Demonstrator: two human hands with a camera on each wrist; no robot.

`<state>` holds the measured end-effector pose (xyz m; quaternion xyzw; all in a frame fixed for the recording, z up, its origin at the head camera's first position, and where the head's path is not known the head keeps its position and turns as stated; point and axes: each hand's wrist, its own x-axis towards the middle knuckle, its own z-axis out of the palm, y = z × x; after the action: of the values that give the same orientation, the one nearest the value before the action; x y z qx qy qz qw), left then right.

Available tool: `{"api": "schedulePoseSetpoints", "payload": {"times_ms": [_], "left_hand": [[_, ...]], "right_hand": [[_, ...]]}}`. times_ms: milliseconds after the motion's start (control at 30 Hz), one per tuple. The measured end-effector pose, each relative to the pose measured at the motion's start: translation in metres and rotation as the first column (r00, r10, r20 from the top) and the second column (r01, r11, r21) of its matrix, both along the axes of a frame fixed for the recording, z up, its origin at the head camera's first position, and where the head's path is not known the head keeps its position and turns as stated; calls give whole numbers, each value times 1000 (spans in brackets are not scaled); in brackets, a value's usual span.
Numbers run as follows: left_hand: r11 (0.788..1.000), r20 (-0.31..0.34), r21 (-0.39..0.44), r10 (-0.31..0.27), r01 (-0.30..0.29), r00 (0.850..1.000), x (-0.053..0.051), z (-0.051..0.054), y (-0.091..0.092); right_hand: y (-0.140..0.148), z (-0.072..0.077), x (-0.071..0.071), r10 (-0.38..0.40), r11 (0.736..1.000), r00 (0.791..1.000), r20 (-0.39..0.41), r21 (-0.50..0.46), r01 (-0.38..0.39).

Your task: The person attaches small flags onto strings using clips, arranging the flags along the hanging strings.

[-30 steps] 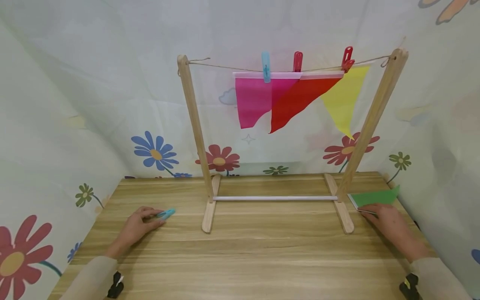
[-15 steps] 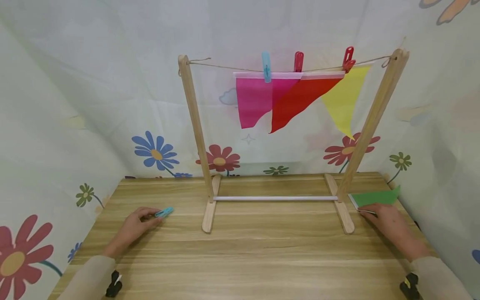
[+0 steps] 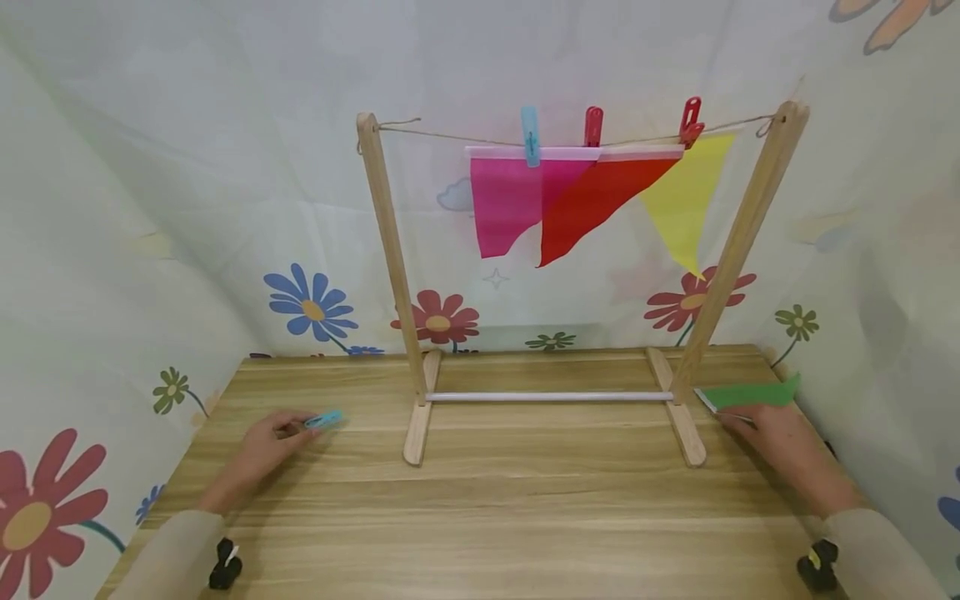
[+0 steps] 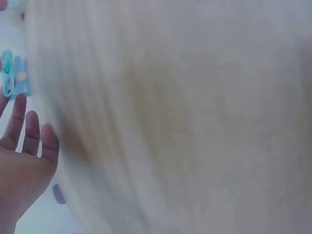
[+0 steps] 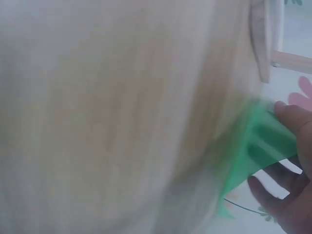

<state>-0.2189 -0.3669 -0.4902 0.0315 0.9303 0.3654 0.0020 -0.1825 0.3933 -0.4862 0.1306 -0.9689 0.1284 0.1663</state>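
On the left of the table, my left hand [image 3: 266,443] pinches a light-blue clothespin [image 3: 324,420] between thumb and fingertips; the clothespin [image 4: 7,73] also shows at the edge of the left wrist view. At the right, my right hand [image 3: 780,442] grips a green pennant [image 3: 753,394] by its white-banded edge, thumb on one side and fingers beneath the green pennant [image 5: 265,139] in the right wrist view. Between the hands stands a wooden frame with a string. Hanging there are a pink flag [image 3: 502,204], a red flag [image 3: 592,204] and a yellow flag [image 3: 693,196].
A blue clothespin [image 3: 530,136] and two red clothespins, one at the middle [image 3: 593,127], hold the flags. The frame's left post [image 3: 390,250] and right post [image 3: 742,242] rise from wooden feet, joined by a white bar [image 3: 547,397]. A floral curtain backs the wooden table [image 3: 510,517].
My left hand has drawn slightly back to the left, and the clothespin in it has turned flatter. The right hand stays in nearly the same place, the green pennant lifting and bending a little.
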Motion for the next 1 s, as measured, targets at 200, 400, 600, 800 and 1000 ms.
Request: {"api": "schedulePoseSetpoints", "payload": {"times_ms": [200, 400, 600, 800, 1000], "left_hand": [[1000, -32, -3, -2, 2, 999, 0, 22, 1], [999, -39, 31, -25, 26, 999, -2, 42, 8], [999, -84, 28, -39, 41, 996, 0, 56, 21], [992, -101, 90, -79, 88, 992, 2, 61, 37], [983, -123, 117, -125, 139, 985, 4, 66, 53]], "right_hand": [[1, 21, 4, 18, 1000, 984, -175, 0, -18], [-9, 47, 8, 7, 1000, 968, -252, 5, -6], [-27, 66, 10, 19, 1000, 967, -254, -15, -23], [-44, 80, 16, 64, 997, 959, -276, -13, -70], [-55, 92, 23, 119, 992, 943, -310, -12, -129]]}}
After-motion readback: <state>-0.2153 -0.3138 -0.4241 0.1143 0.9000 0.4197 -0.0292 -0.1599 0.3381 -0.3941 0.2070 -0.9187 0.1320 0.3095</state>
